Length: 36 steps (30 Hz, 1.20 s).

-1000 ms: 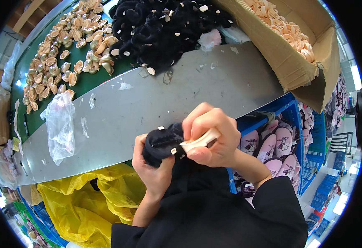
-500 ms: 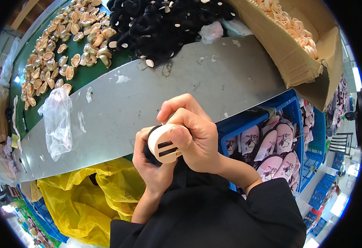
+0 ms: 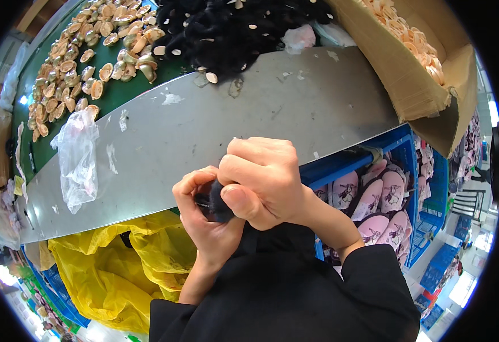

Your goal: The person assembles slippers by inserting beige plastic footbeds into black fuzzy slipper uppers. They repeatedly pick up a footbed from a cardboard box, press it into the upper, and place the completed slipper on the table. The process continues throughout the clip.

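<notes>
A dark, fuzzy cloth-like piece point(image 3: 220, 206) sits between my two hands in front of my chest. My left hand point(image 3: 212, 236) curls round it from the left, thumb below and fingers bent over the top. Closed into a fist, my right hand point(image 3: 265, 181) presses against its right side with the thumb folded in. A small black part with pale marks shows inside the left hand's curl. Both hands hide most of the piece, and whatever the right fingers grip inside cannot be seen.
A grey metal tabletop point(image 3: 164, 142) lies ahead. On it are black fuzzy pieces point(image 3: 215, 34), gold-and-beige shells point(image 3: 67, 85) on green and a clear bag point(image 3: 78, 165). Right: a cardboard box point(image 3: 398, 74) of beige plastic parts and a blue crate point(image 3: 406, 165) of pink slippers. Left: yellow sheeting point(image 3: 112, 273).
A round beige plastic piece with two slots, seen between my hands before, is now out of sight. My right hand has turned and closed into a fist against the dark fuzzy piece.
</notes>
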Motion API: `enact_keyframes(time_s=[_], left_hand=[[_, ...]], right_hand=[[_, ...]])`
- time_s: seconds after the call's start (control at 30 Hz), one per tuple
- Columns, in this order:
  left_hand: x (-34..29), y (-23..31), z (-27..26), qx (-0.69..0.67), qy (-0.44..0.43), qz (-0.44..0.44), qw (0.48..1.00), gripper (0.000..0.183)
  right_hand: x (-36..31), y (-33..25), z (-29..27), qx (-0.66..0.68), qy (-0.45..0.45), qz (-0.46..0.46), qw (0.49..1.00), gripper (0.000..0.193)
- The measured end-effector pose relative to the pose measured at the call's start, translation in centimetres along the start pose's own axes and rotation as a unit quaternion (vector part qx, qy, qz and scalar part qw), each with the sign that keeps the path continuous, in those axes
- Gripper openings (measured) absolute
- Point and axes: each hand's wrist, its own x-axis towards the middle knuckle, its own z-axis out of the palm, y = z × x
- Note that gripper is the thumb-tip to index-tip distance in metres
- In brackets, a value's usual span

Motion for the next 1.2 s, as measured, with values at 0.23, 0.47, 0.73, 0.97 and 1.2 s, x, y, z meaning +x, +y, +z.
enact_keyframes(time_s=[0.23,0.47,0.73,0.97,1.2], left_hand=[[0.7,0.6,-1.6,-0.016,-0.012,0.003,1.0,0.052],[1.1,0.3,-1.8,-0.015,0.025,-0.036,0.999,0.044],[3.2,0.0,-2.2,-0.054,0.081,-0.083,0.992,0.028],[2.7,0.2,-3.0,-0.25,-0.006,-0.211,0.945,0.005],[2.4,-0.6,-2.3,-0.221,-0.02,-0.077,0.972,0.013]], right_hand=[[-0.7,0.2,2.6,0.201,0.117,0.107,0.967,0.039],[-1.3,1.1,5.0,0.375,0.15,0.272,0.873,0.053],[-0.6,2.3,4.7,0.249,0.072,0.233,0.937,0.048],[-1.9,2.4,3.1,0.129,0.068,0.135,0.98,0.043],[-2.1,0.6,2.2,0.029,0.074,0.115,0.99,0.04]])
